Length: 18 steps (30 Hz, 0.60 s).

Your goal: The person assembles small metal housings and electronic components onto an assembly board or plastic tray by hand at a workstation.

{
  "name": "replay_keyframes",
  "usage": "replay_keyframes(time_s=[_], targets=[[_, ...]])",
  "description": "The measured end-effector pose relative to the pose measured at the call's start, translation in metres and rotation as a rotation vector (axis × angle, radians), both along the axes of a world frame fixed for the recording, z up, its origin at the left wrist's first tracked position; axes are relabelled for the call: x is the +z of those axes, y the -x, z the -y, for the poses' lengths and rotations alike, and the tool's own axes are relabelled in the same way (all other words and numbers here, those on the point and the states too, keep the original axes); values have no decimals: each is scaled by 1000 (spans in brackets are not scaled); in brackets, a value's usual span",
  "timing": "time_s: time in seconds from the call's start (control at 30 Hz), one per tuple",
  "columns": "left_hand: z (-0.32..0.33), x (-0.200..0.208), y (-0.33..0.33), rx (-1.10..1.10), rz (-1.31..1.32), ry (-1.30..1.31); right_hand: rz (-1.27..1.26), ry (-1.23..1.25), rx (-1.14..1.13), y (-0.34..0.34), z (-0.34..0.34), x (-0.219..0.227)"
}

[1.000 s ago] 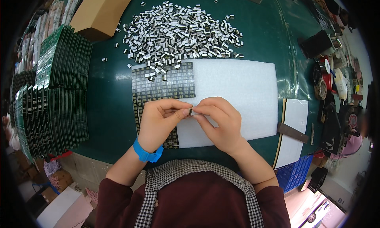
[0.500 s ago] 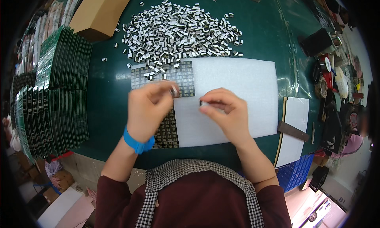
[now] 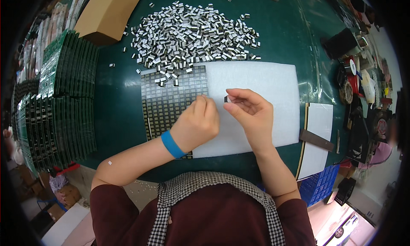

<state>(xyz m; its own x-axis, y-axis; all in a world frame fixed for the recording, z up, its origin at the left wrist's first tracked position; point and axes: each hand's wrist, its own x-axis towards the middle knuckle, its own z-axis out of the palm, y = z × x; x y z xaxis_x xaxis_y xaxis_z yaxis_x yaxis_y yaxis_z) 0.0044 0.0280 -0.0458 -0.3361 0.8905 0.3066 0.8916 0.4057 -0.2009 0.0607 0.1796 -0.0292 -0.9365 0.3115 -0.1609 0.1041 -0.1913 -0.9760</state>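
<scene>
Between my right hand's (image 3: 252, 111) thumb and index finger is a small black-and-white block (image 3: 226, 100), held above a white foam sheet (image 3: 256, 81). My left hand (image 3: 198, 120), with a blue band (image 3: 173, 144) at the wrist, is closed just left of it, back of the hand upward. Its fingertips are pinched together near the edge of a dark panel (image 3: 160, 109) with a grid of small gold-marked squares; what they hold, if anything, is hidden. A large pile of similar small blocks (image 3: 192, 32) lies beyond, a few resting on the panel's far edge.
Green circuit boards (image 3: 68, 75) stand in stacked rows at the left. A brown cardboard box (image 3: 109, 17) is at the far left. On the right lie a white board (image 3: 318, 143) and a dark flat strip (image 3: 316, 140). A blue crate (image 3: 319, 188) stands below the green table's (image 3: 119, 130) edge.
My left hand has moved right and slightly toward me, turning its back upward; the small block seen in it is now hidden. My right hand has shifted slightly right with its block.
</scene>
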Motion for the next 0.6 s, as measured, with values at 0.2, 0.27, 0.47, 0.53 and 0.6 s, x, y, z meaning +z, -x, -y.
replay_keyframes(time_s=[0.2,0.27,0.47,0.53,0.6], targets=[[14,31,20,184,875,-517,-186,-488,14,-1,0,5],[20,34,21,381,1909,-1015,-227,-602,48,-3,3,8],[23,24,14,360,2032,-1001,-342,-605,87,-2,8,8],[22,23,13,352,2026,-1008,-340,-611,102,-2,8,7],[21,22,12,363,2020,-995,-338,-607,101,-2,8,6]])
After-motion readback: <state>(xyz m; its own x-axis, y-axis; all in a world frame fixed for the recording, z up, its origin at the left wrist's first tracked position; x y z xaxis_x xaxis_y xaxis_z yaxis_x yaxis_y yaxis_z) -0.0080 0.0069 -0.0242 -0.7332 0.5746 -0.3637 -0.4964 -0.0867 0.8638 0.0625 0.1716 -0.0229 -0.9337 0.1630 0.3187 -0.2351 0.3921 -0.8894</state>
